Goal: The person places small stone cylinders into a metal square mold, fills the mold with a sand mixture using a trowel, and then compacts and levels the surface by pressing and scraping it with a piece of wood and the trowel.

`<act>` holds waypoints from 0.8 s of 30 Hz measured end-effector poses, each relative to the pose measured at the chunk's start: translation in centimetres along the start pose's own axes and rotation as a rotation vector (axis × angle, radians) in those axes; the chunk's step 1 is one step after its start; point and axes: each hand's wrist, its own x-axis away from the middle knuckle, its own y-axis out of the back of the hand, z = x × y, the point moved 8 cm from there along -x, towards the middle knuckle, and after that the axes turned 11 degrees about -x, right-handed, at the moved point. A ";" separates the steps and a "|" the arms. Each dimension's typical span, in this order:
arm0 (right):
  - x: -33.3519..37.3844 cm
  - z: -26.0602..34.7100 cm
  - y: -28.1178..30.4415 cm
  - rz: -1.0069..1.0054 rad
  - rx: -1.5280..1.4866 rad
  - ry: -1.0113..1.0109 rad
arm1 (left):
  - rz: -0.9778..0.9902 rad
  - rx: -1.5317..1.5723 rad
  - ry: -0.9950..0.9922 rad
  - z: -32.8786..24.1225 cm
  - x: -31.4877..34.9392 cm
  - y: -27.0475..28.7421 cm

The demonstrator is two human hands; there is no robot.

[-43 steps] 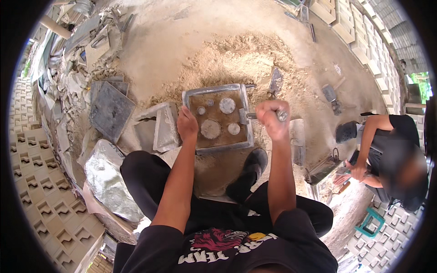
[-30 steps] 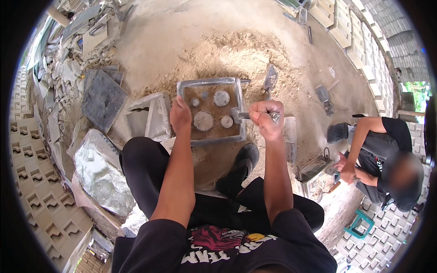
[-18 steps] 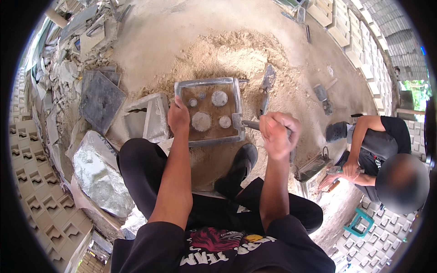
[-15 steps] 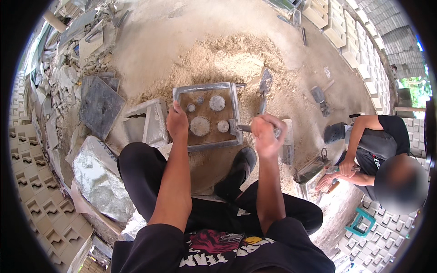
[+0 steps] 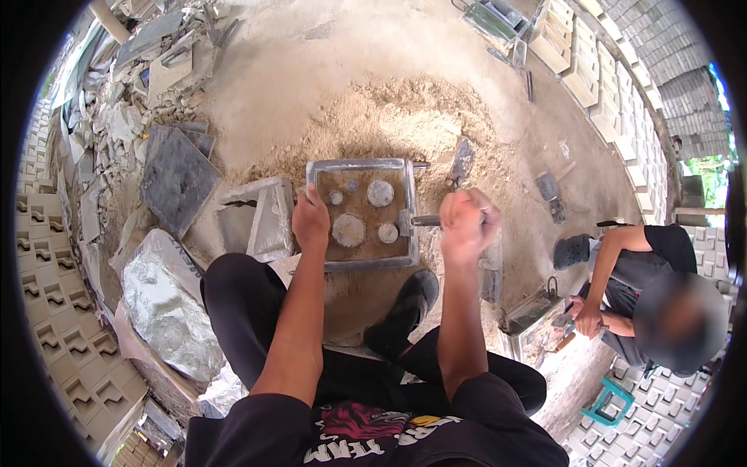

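Note:
A square metal-framed mould (image 5: 362, 266) lies on the sandy ground before me. Packed brown material fills it, with several round grey discs (image 5: 348, 231) of different sizes set in it. My left hand (image 5: 311, 220) is closed on the frame's left side, its thumb along the rim. From a small block on the right side a dark handle (image 5: 426, 221) sticks out. My right hand (image 5: 469, 222) is closed around the outer end of this handle; motion blurs the fingers. A pointed trowel (image 5: 462, 161) lies on the sand beyond that hand.
Loose sand (image 5: 397, 109) is heaped behind the mould. Dark plates (image 5: 179, 179), a hollow block (image 5: 268, 218) and rubble (image 5: 117, 132) lie left. At right are a hammer (image 5: 549, 187), another metal mould (image 5: 529, 311), a crouching co-worker (image 5: 661, 249) and a green stool (image 5: 608, 403).
The view has shifted slightly, so the mould sits a little lower and farther right in it. Both my hands stay at the mould. The co-worker's hands have come closer together.

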 end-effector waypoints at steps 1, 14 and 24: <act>-0.8 0.7 -0.9 -0.015 -0.032 -0.008 | -0.021 0.007 -0.003 0.2 -0.2 0.2; -6.9 -5.0 -3.7 0.310 -0.146 -0.328 | 0.015 0.007 0.012 -0.4 0.1 0.5; -8.7 -6.1 -4.9 0.447 -0.219 -0.334 | 0.008 0.048 -0.004 -0.5 0.0 0.5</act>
